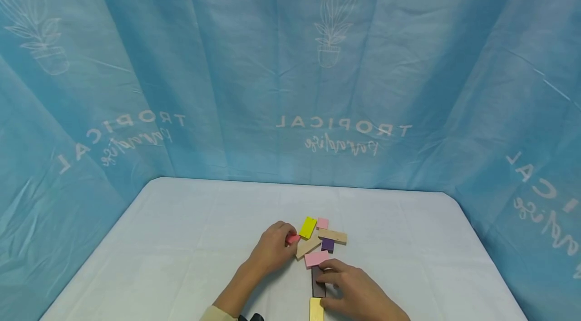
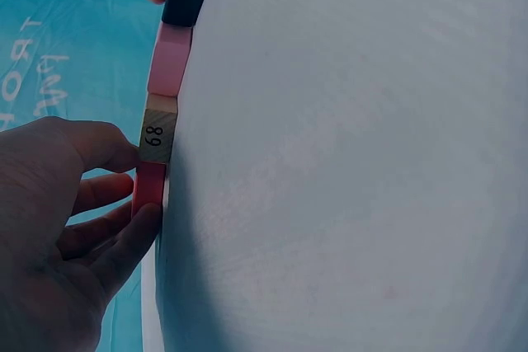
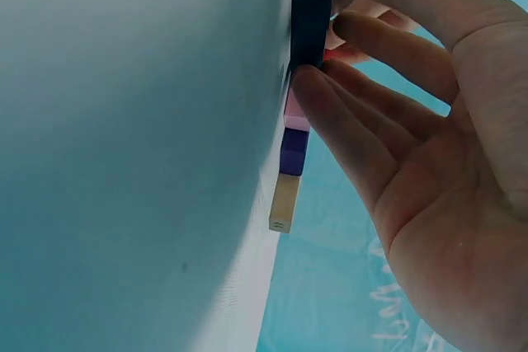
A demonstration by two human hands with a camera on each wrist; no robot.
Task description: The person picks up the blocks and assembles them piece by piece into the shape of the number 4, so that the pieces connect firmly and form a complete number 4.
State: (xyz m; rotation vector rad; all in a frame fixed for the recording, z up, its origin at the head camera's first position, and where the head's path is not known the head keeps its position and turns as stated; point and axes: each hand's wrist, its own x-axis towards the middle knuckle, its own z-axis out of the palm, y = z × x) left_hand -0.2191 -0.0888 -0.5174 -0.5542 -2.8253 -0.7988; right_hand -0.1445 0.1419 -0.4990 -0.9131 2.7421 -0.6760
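Note:
My left hand (image 1: 274, 248) pinches a small red block (image 2: 148, 187) between thumb and fingers, at the left of a flat arrangement of wooden blocks. The red block lies end to end with a natural wood block (image 1: 308, 247) marked with digits in the left wrist view. My right hand (image 1: 356, 288) has its fingers at the side of a dark block (image 1: 318, 288), with one fingertip by a pink block (image 1: 316, 259). Its thumb sits at the edge of a pale yellow block (image 1: 316, 309) below the dark one. The fingers are loosely bent.
Beyond the hands lie a bright yellow block (image 1: 308, 227), a small pink block (image 1: 323, 223), another wood block (image 1: 333, 236) and a purple block (image 1: 328, 245). A white cloth covers the table (image 1: 190, 230). Blue printed curtains (image 1: 245, 84) surround its back and sides.

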